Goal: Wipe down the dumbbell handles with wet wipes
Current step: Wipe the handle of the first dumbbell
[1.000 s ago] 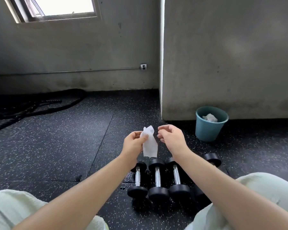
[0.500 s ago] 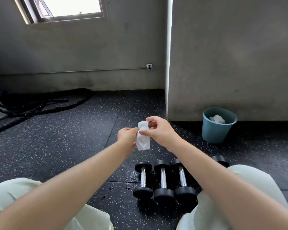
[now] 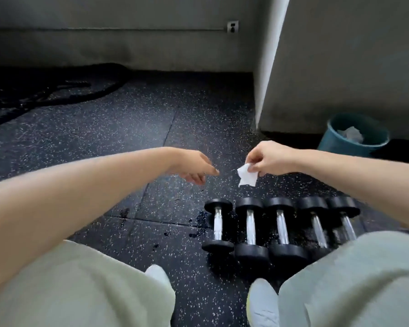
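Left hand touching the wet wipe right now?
Apart. The head view shows a strip of speckled floor between the left hand and the wet wipe, which only the right hand pinches.

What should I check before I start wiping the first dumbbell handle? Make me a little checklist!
1. Wipe in hand: ok, the right hand pinches the wet wipe.
2. Other hand free: ok, the left hand is open and holds nothing.
3. Handles in reach: ok, five dumbbells lie side by side just below the hands.
4. Wipe wet enough: cannot tell.
5. Bin nearby: ok, the teal bin stands by the wall.
6. Floor dry: not ok, dark spots that look wet lie beside the leftmost dumbbell.
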{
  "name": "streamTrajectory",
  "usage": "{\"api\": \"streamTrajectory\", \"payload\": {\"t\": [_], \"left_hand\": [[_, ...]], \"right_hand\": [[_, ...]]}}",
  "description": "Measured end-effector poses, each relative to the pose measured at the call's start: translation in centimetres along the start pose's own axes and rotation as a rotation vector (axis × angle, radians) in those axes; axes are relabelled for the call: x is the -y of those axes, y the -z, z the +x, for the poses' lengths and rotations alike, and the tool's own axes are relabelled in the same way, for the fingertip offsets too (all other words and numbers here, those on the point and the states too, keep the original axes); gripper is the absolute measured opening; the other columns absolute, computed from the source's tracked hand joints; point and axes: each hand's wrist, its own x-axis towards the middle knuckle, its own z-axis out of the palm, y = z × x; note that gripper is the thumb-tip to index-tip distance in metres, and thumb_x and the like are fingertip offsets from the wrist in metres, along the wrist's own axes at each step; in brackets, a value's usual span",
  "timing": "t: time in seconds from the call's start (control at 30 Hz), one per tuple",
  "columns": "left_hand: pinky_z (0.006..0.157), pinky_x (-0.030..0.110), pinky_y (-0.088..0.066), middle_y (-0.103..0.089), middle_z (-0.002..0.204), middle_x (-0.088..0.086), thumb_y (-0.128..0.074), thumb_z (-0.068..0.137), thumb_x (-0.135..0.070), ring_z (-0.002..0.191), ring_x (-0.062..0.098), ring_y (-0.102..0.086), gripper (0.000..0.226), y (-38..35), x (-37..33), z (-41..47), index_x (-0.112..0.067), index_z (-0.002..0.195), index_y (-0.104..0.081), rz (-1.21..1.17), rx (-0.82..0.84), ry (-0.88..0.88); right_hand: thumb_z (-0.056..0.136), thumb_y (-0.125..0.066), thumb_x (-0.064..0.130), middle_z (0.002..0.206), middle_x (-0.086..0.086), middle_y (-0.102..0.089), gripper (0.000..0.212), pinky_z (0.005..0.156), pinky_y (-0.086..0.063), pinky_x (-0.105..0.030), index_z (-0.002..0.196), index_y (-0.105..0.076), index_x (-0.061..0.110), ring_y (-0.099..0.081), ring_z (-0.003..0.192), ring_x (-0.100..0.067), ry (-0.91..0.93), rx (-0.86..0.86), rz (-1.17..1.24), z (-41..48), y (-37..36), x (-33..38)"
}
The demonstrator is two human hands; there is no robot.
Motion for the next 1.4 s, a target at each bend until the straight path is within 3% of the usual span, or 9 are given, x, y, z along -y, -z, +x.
{"api": "streamTrajectory", "payload": {"t": [0.17,0.3,0.53,0.7,0.8,0.9,1.03,1.23,1.4], "left_hand": [[0.086,0.036,-0.059,-0.076,0.099,-0.003,-0.067,0.099,-0.043,0.096,0.017,-0.074,0.021,-3.0,6.6,8.8,-0.026,0.111,-0.068,0.059,0.040,-0.037],[0.082,0.033,-0.053,-0.070,0.095,-0.013,-0.069,0.093,-0.048,0.088,0.011,-0.066,0.017,-7.5,13.5,12.6,-0.037,0.105,-0.065,0.176,0.067,-0.046],[0.088,0.032,-0.055,-0.071,0.097,-0.018,-0.077,0.085,-0.051,0.091,0.006,-0.068,0.033,-14.2,18.3,11.0,-0.041,0.114,-0.065,0.090,0.025,-0.097],[0.098,0.030,-0.050,-0.062,0.121,-0.018,-0.083,0.079,-0.050,0.109,0.004,-0.059,0.061,-17.4,19.8,9.9,-0.039,0.133,-0.058,0.153,-0.008,-0.156],[0.101,0.028,-0.047,-0.059,0.129,-0.017,-0.085,0.077,-0.051,0.115,0.003,-0.056,0.069,-19.3,19.6,11.2,-0.035,0.139,-0.057,0.150,-0.043,-0.213],[0.092,0.027,-0.048,-0.064,0.118,-0.017,-0.084,0.078,-0.048,0.107,0.005,-0.059,0.053,-21.2,19.2,12.9,-0.034,0.126,-0.065,0.167,-0.049,-0.266],[0.078,0.032,-0.049,-0.066,0.097,-0.015,-0.081,0.081,-0.035,0.087,0.007,-0.058,0.024,-22.1,18.9,13.6,-0.031,0.098,-0.066,0.175,-0.081,-0.280],[0.069,0.030,-0.035,-0.055,0.089,-0.017,-0.079,0.085,-0.036,0.080,0.004,-0.045,0.019,-22.4,18.8,13.3,-0.033,0.098,-0.066,0.190,-0.124,-0.304],[0.070,0.030,-0.037,-0.056,0.092,-0.017,-0.080,0.085,-0.039,0.081,0.007,-0.048,0.021,-22.9,18.9,13.1,-0.033,0.101,-0.067,0.198,-0.165,-0.305]], "right_hand": [[0.083,-0.067,0.019,0.074,0.011,-0.066,0.014,0.066,-0.047,-0.027,0.094,-0.068,0.028,-0.056,0.066,-0.003,0.007,0.091,-0.048,4.7,-11.2,-6.5],[0.085,-0.064,0.025,0.087,0.013,-0.066,0.015,0.067,-0.047,-0.028,0.097,-0.066,0.034,-0.058,0.075,-0.010,0.100,0.201,-0.161,6.9,-18.3,-9.6],[0.093,-0.065,0.023,0.103,0.008,-0.059,0.018,0.075,-0.053,-0.037,0.107,-0.076,0.022,-0.062,0.085,-0.015,0.035,-0.242,0.061,8.7,-26.5,-8.4],[0.095,-0.058,0.013,0.102,0.001,-0.061,0.024,0.061,-0.053,-0.039,0.114,-0.072,0.013,-0.061,0.081,-0.023,0.143,-0.377,-0.033,9.5,-29.7,-7.2],[0.096,-0.064,0.018,0.089,-0.002,-0.061,0.009,0.052,-0.048,-0.038,0.102,-0.068,0.014,-0.062,0.078,-0.026,0.139,-0.493,-0.101,11.7,-30.6,-6.6],[0.085,-0.075,0.010,0.088,0.000,-0.063,0.012,0.046,-0.046,-0.034,0.095,-0.071,0.015,-0.062,0.075,-0.026,0.116,-0.502,-0.119,12.9,-32.4,-6.3],[0.088,-0.071,0.012,0.098,0.002,-0.062,0.015,0.050,-0.050,-0.036,0.102,-0.072,0.016,-0.057,0.084,-0.023,0.132,-0.474,-0.097,12.6,-33.3,-6.3],[0.095,-0.061,0.021,0.106,0.005,-0.059,0.016,0.056,-0.051,-0.036,0.107,-0.071,0.020,-0.053,0.091,-0.019,0.353,-0.330,-0.079,10.0,-33.1,-7.3],[0.093,-0.066,0.015,0.109,0.003,-0.061,0.020,0.053,-0.052,-0.039,0.112,-0.074,0.017,-0.054,0.094,-0.022,0.286,-0.397,-0.102,12.5,-32.4,-8.0]]}}
